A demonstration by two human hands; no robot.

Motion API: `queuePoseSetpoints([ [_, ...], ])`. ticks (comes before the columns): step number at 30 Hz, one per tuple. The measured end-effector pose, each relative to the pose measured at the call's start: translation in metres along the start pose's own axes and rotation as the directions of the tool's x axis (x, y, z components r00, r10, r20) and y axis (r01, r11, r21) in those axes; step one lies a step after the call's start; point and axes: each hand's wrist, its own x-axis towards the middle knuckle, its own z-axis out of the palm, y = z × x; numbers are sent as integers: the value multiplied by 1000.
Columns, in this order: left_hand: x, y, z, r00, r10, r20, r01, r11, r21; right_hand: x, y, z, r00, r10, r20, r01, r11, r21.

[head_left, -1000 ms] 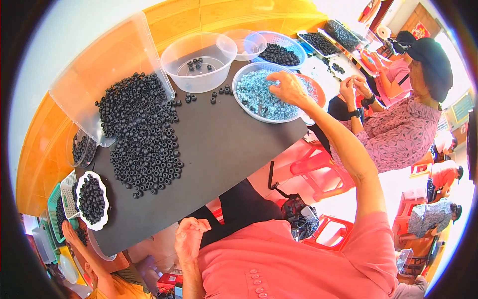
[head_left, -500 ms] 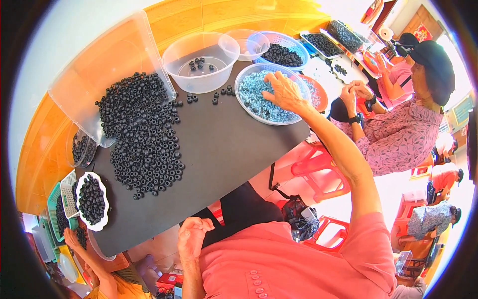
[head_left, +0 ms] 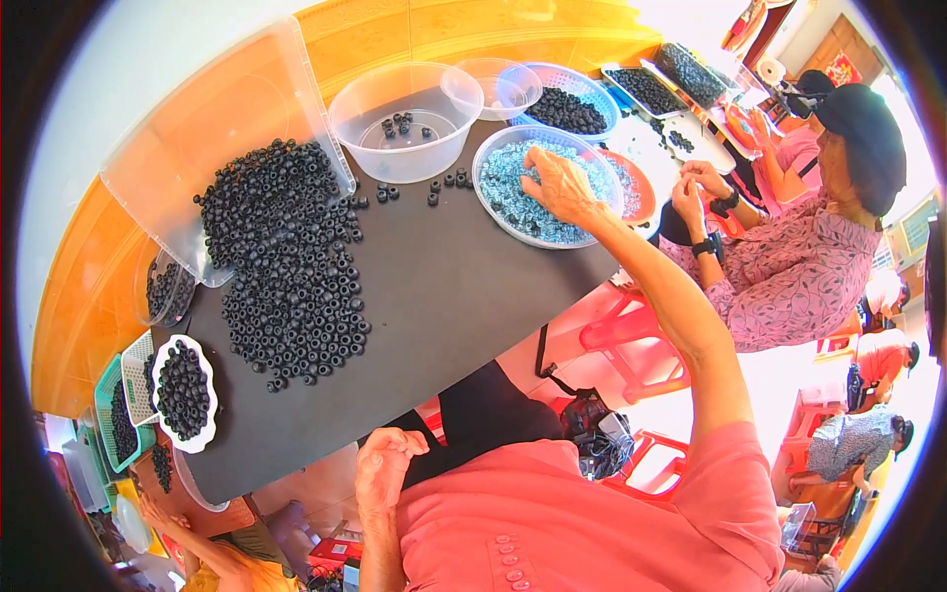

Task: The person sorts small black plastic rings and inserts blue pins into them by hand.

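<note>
My right hand [head_left: 564,189] reaches over a round clear bowl [head_left: 505,235] of pale blue transparent beads [head_left: 501,178]. Its thumb and forefinger are apart, close above the beads, and nothing shows between them. Down by my lap, off the table's near edge, my left hand [head_left: 385,466] is raised with its fingers curled in. Whatever it may hold is hidden by the fingers. A big heap of black barrel-shaped beads [head_left: 294,296] spreads over the dark tabletop [head_left: 434,286], spilling from a tipped clear plastic bin [head_left: 242,109].
A clear tub [head_left: 406,148] with a few black beads stands at the back, beside a blue basket [head_left: 607,94] of black beads. A white scalloped dish [head_left: 202,434] of black beads sits at the left edge. Co-workers [head_left: 789,247] are at the right and lower left.
My right hand stays over the bowl, its thumb and fingers slightly nearer each other. My left hand holds its pose. At lower left, a co-worker's hand has drawn back from the baskets.
</note>
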Motion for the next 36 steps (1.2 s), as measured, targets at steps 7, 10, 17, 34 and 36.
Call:
queuePoseSetpoints([
  [7,0,1,-1,1000,-6,9,6,1000,7,7,13,3,977,62,-204,-54,998,43],
  [10,-2,1,2,1000,-10,-9,10,1000,0,9,12,3,959,155,-237,-155,988,20],
  [17,-2,-1,2,998,-15,-68,18,999,39,20,-64,-16,945,148,-293,-48,945,323],
  [34,-18,-7,-5,997,-6,-76,2,999,-46,5,-180,79,990,108,-85,-16,705,709],
  [36,-16,-8,-5,998,-9,-68,5,998,-63,6,-177,81,990,109,-93,-17,734,679],
])
